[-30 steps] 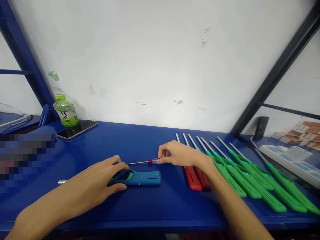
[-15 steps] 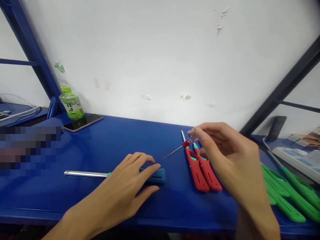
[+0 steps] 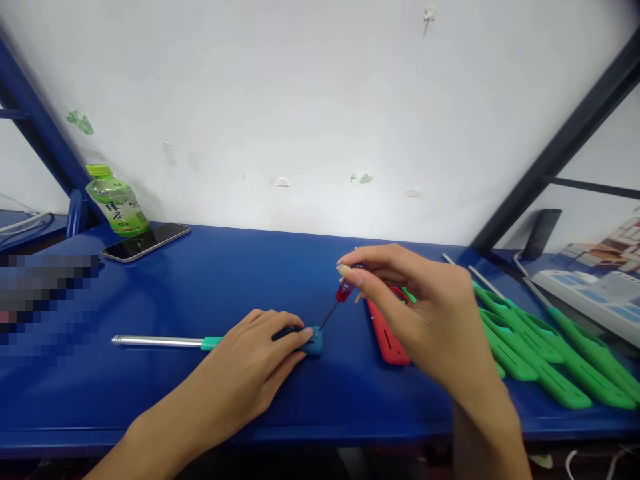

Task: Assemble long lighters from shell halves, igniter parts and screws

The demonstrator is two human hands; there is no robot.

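A blue long-nosed gas lighter (image 3: 314,342) lies flat on the blue table, its metal tube pointing left. My left hand (image 3: 263,353) is closed over its handle, with the thumb pressing near the butt end. In my right hand (image 3: 415,300) a small screwdriver (image 3: 345,290) with a clear purple and red handle is pinched between thumb and fingers. Its thin shaft slants down left, and the tip is at the end of the blue handle; whether it sits in a hole I cannot tell. Beside and partly behind my right hand lies a red lighter (image 3: 387,333).
Several green lighters (image 3: 545,353) are spread at the right. Farther right is a white panelled object (image 3: 580,287). A phone (image 3: 145,241) and a green tea bottle (image 3: 117,203) stand at the back left, near the white wall (image 3: 300,100). A pixelated patch covers the left edge.
My right hand has moved left and brought the screwdriver tip to the blue lighter's end. My left thumb and fingers have closed on the handle. The view has shifted slightly right.
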